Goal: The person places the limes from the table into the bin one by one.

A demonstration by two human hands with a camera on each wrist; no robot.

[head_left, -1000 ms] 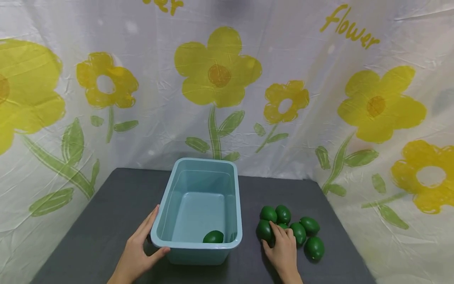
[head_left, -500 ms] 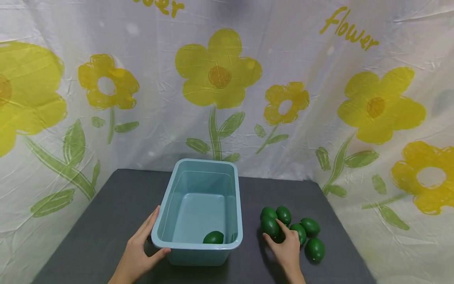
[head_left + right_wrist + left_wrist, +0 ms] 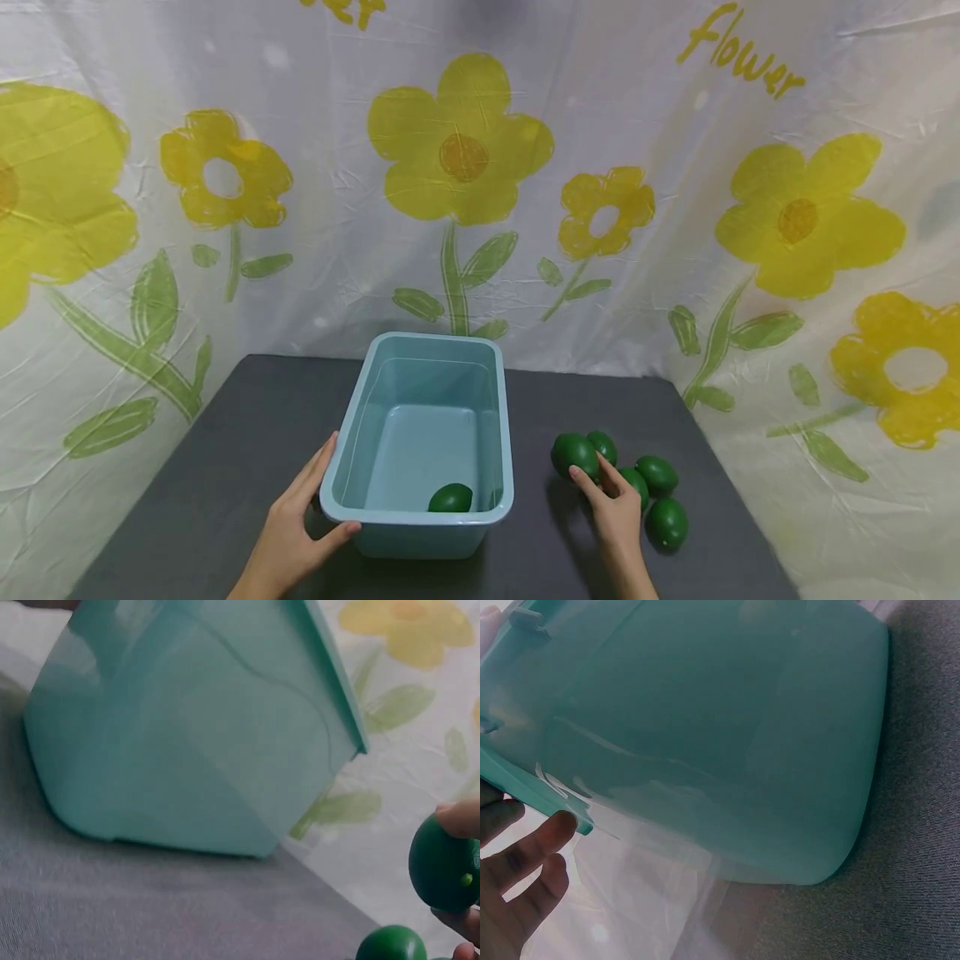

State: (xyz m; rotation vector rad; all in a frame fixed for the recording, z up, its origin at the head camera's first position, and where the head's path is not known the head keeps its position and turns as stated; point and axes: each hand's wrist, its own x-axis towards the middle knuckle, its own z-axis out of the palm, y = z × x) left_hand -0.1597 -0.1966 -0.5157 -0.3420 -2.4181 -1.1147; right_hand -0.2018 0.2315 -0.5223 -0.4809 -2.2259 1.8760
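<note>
A pale blue rectangular plastic bin (image 3: 412,518) stands mid-table with one smooth green lime (image 3: 451,498) at its near end. My left hand (image 3: 291,518) rests at the bin's near left corner, fairly straight fingers along the side and thumb at the front. In the left wrist view, fingertips (image 3: 561,825) touch the bin's rim (image 3: 525,784). Right of the bin, my right hand (image 3: 617,508) pinches a lime (image 3: 573,455) between thumb and fingers. The right wrist view shows this lime (image 3: 442,864) raised above another lime (image 3: 391,945); part of the hand is out of frame.
Around the right hand lie several more limes, among them a far one (image 3: 603,446), one on the right (image 3: 657,475) and a near one (image 3: 667,523). Dark grey cloth (image 3: 292,408) covers the table. A flower-printed curtain (image 3: 330,275) surrounds its back and sides.
My right hand has taken hold of the left lime of the group and moved it up and away from me, over the others. The left hand and bin stay put.
</note>
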